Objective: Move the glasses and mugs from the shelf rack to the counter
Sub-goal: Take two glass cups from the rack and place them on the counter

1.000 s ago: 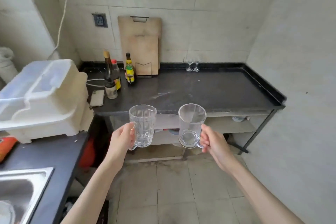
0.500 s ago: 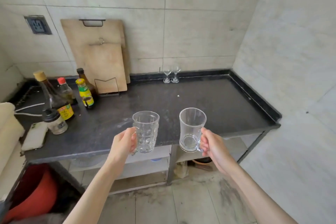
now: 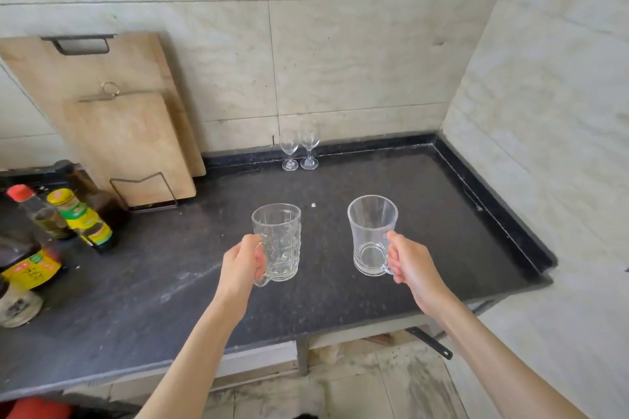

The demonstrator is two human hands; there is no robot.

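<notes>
My left hand (image 3: 242,265) grips the handle of a clear dimpled glass mug (image 3: 279,241), held upright over the black counter (image 3: 425,214). A smooth clear glass mug (image 3: 371,235) is in my right hand (image 3: 410,262), also held by its handle and upright, over the counter's middle right. Whether either mug touches the counter I cannot tell. Two small wine glasses (image 3: 299,150) stand side by side at the back of the counter against the wall. The shelf rack is out of view.
Two wooden cutting boards (image 3: 112,112) lean on the wall in a wire stand at the back left. Several sauce bottles (image 3: 81,221) crowd the counter's left end. The counter has a raised black rim (image 3: 493,204) along the right wall. Tiled floor lies below.
I have moved closer to the counter. Both mugs, earlier in front of its front edge, are now over its surface, still in my hands.
</notes>
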